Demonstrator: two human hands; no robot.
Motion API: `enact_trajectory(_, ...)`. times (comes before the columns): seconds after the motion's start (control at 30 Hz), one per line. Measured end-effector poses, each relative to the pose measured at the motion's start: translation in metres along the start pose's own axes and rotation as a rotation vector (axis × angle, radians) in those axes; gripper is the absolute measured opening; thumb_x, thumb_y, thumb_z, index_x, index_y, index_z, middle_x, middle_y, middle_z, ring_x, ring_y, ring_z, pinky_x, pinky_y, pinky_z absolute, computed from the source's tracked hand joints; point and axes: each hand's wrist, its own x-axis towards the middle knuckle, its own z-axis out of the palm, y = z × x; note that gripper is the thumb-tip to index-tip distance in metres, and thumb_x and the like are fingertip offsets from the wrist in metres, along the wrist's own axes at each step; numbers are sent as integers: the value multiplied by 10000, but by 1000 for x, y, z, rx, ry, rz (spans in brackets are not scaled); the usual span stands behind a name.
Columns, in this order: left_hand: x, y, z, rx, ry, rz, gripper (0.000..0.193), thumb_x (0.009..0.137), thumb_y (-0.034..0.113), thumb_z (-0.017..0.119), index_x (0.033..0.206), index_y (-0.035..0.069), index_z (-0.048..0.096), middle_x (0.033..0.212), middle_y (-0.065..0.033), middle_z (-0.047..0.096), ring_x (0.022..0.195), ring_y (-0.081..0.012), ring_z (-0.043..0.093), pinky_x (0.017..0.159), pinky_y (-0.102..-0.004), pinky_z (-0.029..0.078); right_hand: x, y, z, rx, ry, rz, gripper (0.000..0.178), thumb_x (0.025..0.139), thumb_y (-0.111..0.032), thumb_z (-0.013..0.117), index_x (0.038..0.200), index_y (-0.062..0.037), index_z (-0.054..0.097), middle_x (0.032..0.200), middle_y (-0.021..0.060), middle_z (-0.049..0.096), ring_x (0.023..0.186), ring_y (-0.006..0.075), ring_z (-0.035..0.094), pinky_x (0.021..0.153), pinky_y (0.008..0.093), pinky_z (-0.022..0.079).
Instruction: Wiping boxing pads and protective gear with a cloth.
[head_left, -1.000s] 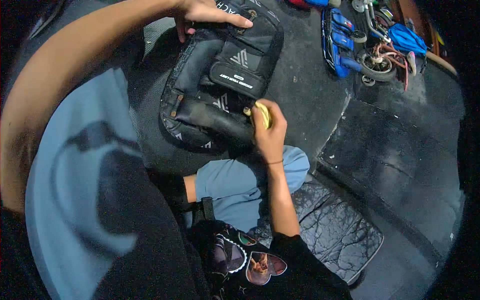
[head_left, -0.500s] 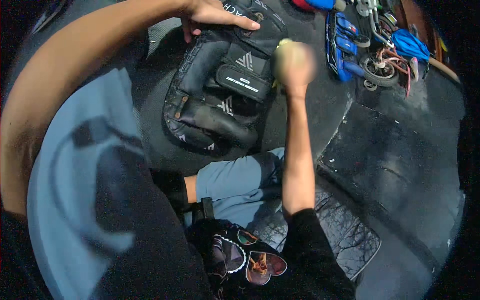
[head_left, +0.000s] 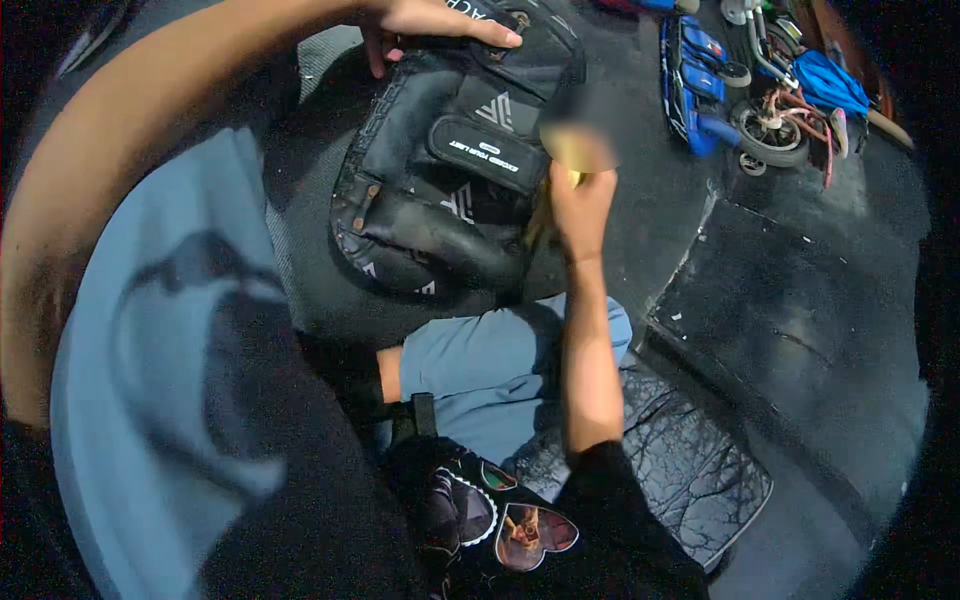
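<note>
A black kick pad (head_left: 440,235) with a wide strap (head_left: 487,153) lies on the dark mat in front of me, slanting away from my body. Across its far left edge my left hand (head_left: 440,20) keeps hold, the thumb stretched over the pad's surface and the fingers bent down its outer side. At the pad's right side, my right hand (head_left: 585,205) is closed on a yellow cloth (head_left: 574,174). A loose end of the cloth hangs along the pad's side. A blurred patch hides the far part of this hand and cloth.
My bent leg in blue-grey shorts (head_left: 470,355) lies between me and the pad. A black cushioned pad with a cracked surface (head_left: 690,460) rests beside my right arm. At the far right are a blue pad (head_left: 690,85), a small bike (head_left: 770,130) and a blue cloth (head_left: 830,80).
My right hand has drawn nearer to me along the pad's right side, with the cloth in it. The left hand stays at the far edge. The whole view has shifted slightly.
</note>
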Motion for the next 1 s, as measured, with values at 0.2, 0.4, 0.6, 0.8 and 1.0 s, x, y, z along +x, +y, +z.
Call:
enact_trajectory(0.2, -3, -9, 1, -15, 33, -22, 861, 748, 832, 582, 997, 19, 716, 925, -131, 655, 779, -237, 607, 687, -345, 539, 113, 32, 5, -193, 110, -7, 286, 887, -240, 713, 1044, -1, 704, 914, 116, 729, 848, 161, 659, 791, 318, 520)
enact_trajectory(0.4, -3, -11, 1, -51, 70, -4, 858, 748, 830, 586, 994, 18, 717, 928, -130, 657, 783, -237, 608, 692, -342, 538, 56, 13, 0, -25, -30, 32, 282, 920, -215, 692, 1075, 22, 690, 935, 94, 722, 860, 142, 642, 806, 299, 512)
enact_trajectory(0.6, 1, -2, 5, -94, 102, 50, 855, 747, 827, 590, 992, 18, 717, 930, -129, 659, 787, -237, 609, 696, -339, 538, -77, -28, -22, 139, -288, 311, 183, 897, -72, 684, 1045, 35, 671, 943, 66, 685, 898, 115, 613, 821, 275, 488)
enact_trajectory(0.8, 1, -3, 3, -106, 135, 61, 851, 747, 825, 594, 989, 18, 718, 933, -129, 661, 791, -237, 610, 701, -336, 537, -59, -28, -19, -6, -307, 158, 166, 905, -105, 656, 1008, 15, 606, 871, 64, 622, 804, 118, 578, 732, 274, 480)
enact_trajectory(1.0, -7, -20, -1, -74, 176, -2, 848, 747, 822, 598, 987, 18, 719, 936, -128, 664, 795, -237, 612, 705, -333, 537, -4, 9, -13, -159, -128, -126, 184, 897, -84, 643, 1051, 16, 654, 963, 121, 682, 917, 178, 640, 827, 320, 503)
